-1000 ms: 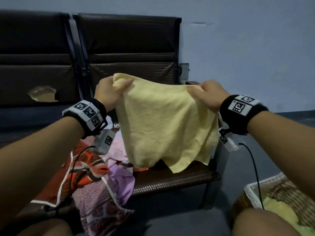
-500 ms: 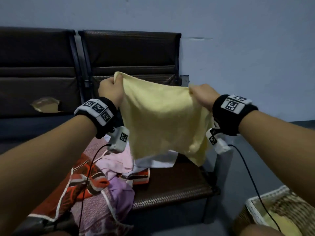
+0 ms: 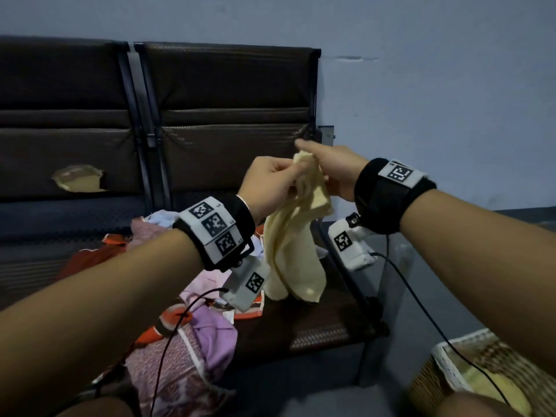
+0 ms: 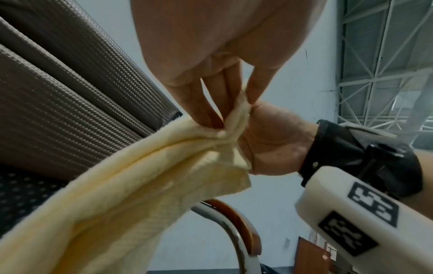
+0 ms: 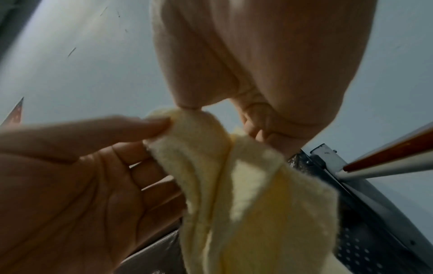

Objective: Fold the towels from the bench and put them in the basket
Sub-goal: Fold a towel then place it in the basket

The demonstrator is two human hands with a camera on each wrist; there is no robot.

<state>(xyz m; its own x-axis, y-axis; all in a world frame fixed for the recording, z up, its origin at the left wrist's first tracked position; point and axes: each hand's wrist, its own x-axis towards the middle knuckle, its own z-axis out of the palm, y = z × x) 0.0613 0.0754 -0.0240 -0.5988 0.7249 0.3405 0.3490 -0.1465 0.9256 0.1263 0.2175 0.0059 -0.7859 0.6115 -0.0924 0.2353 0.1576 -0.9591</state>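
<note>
A pale yellow towel [image 3: 293, 248] hangs folded in half in the air above the bench seat [image 3: 304, 329]. Both hands meet at its top corners. My left hand [image 3: 272, 186] pinches the doubled corner between thumb and fingers, seen close in the left wrist view [image 4: 230, 118]. My right hand [image 3: 332, 168] pinches the same top edge from the right, forefinger stretched out; the towel [image 5: 234, 194] drapes below it in the right wrist view. The wicker basket [image 3: 445, 365] stands on the floor at lower right with a yellow towel [image 3: 487, 389] inside.
A heap of towels [image 3: 180, 335], red-patterned, pink and purple, lies on the bench's left seat and spills over its front. Dark bench backrests [image 3: 228, 100] rise behind, one torn [image 3: 78, 179]. A metal armrest [image 4: 236, 220] ends the bench on the right. Cables trail from both wrists.
My hands were apart, holding the yellow towel spread wide. They have come together, so the towel now hangs folded in half with its top corners joined.
</note>
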